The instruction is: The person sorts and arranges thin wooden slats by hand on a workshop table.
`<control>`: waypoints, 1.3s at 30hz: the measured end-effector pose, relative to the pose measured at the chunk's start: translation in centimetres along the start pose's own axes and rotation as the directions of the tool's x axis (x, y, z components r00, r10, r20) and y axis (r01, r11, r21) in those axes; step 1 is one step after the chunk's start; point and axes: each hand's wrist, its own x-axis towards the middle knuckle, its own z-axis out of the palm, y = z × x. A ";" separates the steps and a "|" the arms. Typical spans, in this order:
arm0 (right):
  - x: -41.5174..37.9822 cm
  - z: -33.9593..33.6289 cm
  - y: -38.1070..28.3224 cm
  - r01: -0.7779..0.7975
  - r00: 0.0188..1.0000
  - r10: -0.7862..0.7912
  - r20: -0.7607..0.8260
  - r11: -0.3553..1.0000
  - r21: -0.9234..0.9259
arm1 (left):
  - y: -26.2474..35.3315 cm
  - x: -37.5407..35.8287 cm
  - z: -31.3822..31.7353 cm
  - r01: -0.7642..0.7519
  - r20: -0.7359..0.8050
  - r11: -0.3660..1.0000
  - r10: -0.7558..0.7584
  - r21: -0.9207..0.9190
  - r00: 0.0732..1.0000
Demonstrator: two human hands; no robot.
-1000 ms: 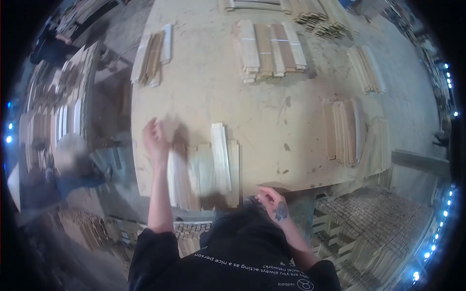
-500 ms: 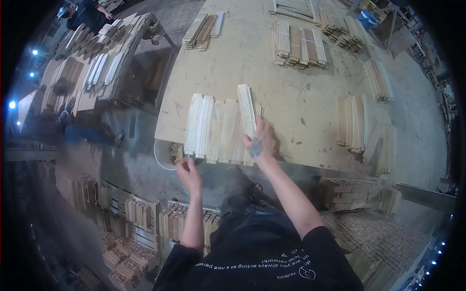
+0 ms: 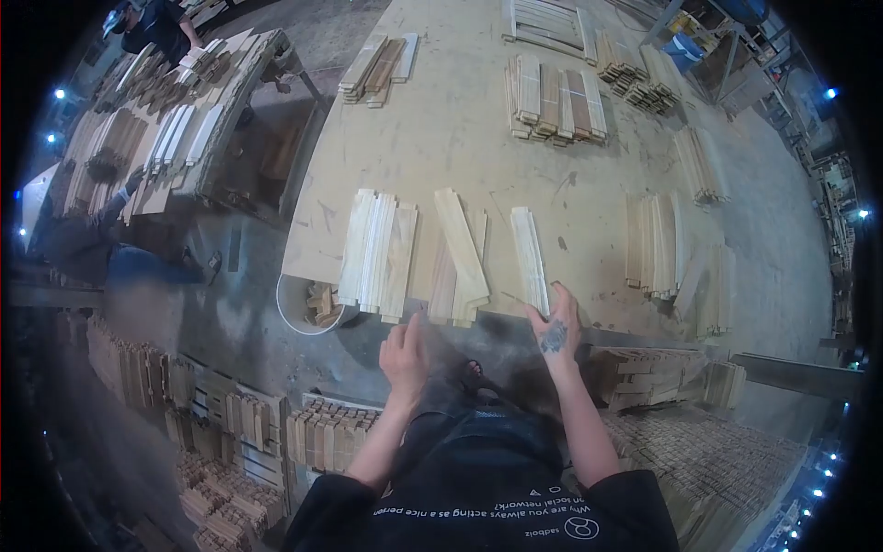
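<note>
My right hand (image 3: 556, 329) has its thumb and fingers on either side of the near end of a pale wooden slat (image 3: 528, 253), which lies apart from the others on the table. Left of it, a slanted slat (image 3: 463, 247) rests across a few more slats. A close row of slats (image 3: 375, 253) lies further left, its near ends at the table edge. Just off that edge is my left hand (image 3: 403, 354), fingers mostly curled and index finger pointing toward the slats; what it may hold is hidden.
On the large table (image 3: 441, 120) are a thick slat stack (image 3: 556, 101) and more bundles (image 3: 655, 244) to the right. A white bucket (image 3: 308, 317) with wood pieces stands by the left corner. Two people are at another table (image 3: 207, 147); one sleeve (image 3: 161, 23) shows.
My right hand has moved right and nearer me, with a slat now lying apart there. My left hand has moved right. A gap has opened in the row, and one slat lies slanted.
</note>
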 end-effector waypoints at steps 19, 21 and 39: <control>0.6 0.9 2.8 0.171 0.978 -0.159 -0.136 0.982 0.075 | 6.4 19.1 6.2 0.588 0.530 0.668 -0.326 -0.457 0.783; 0.7 0.1 1.9 0.136 0.985 -0.126 -0.118 0.987 0.089 | 4.9 23.3 10.7 0.411 0.392 0.808 -0.246 -0.422 0.886; 2.4 0.3 1.2 -0.230 0.972 0.215 0.090 0.946 0.230 | -9.1 32.3 7.2 0.212 0.053 0.960 -0.205 -0.185 0.977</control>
